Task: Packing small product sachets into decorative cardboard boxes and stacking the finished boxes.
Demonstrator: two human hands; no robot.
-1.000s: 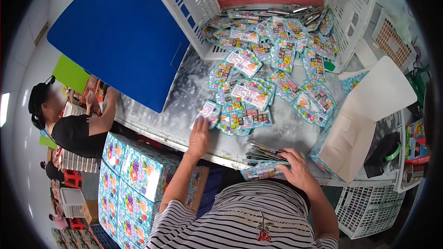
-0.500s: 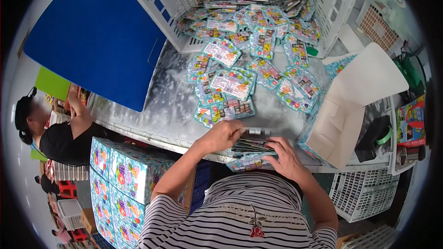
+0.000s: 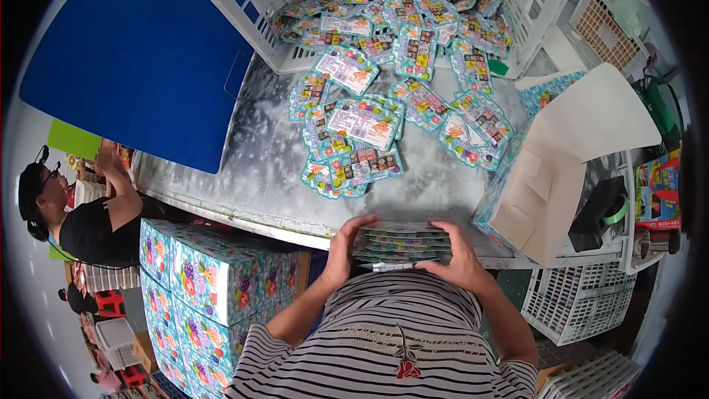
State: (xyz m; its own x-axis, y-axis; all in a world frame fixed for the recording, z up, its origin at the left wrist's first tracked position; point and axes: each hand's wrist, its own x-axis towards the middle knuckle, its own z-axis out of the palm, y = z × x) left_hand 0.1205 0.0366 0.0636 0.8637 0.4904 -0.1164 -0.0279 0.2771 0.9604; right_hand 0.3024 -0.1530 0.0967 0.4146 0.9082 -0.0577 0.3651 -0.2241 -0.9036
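Note:
Between my two hands, close to my body at the table's near edge, is a stack of flat teal packets (image 3: pixel 402 242), seen edge-on. My left hand (image 3: pixel 343 253) grips its left end and my right hand (image 3: pixel 459 258) its right end, thumb on the near side. Farther off, loose packets with fruit prints (image 3: pixel 363 124) lie overlapping on the table, some with a white panel up, others with small coloured pictures showing. To the right of my hands stands an open carton (image 3: pixel 538 185), its pale flap raised; its bottom is partly hidden.
A white plastic crate (image 3: pixel 533 15) lies on its side at the back, packets spilling from it. A blue board (image 3: pixel 140 52) covers the back left. Printed cartons (image 3: pixel 214 281) are stacked below left. A black tape dispenser (image 3: pixel 594 214) sits right; a co-worker (image 3: pixel 96 214) is at left.
My left hand has moved left and down from above the packets to the stack's left end. The stack now stands level between both hands. The whole view has shifted slightly.

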